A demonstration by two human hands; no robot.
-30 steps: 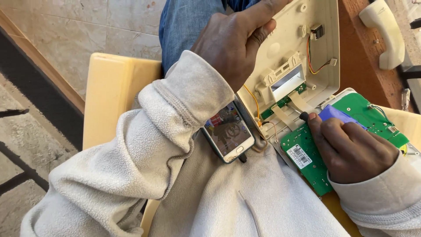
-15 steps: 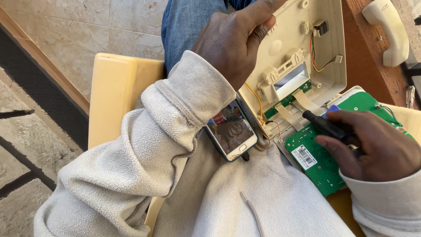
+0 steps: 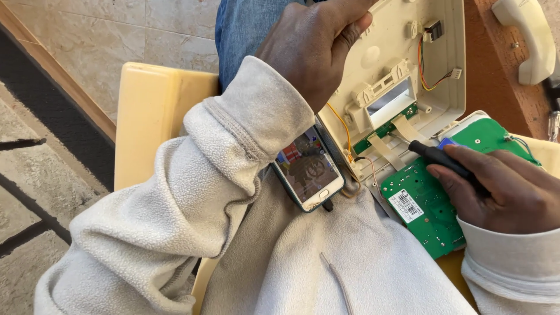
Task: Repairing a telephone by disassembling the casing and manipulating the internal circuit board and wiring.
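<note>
Screwdriver [image 3: 446, 158] is now lying flatter in the grasping right hand [image 3: 507, 192], its tip pulling back from the ribbons onto the green board [image 3: 429, 204]. Left hand [image 3: 315, 49] is gripping the cream shell [image 3: 408, 64]; a phone [image 3: 308, 170] is resting beneath it.

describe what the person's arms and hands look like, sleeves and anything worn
Both hands are bare: no gloves, rings or watch show. The left hand and right hand come out of long, loose sleeves of an off-white fleece top, each ending in a ribbed cuff. A matching drawstring hangs down the front.
</note>
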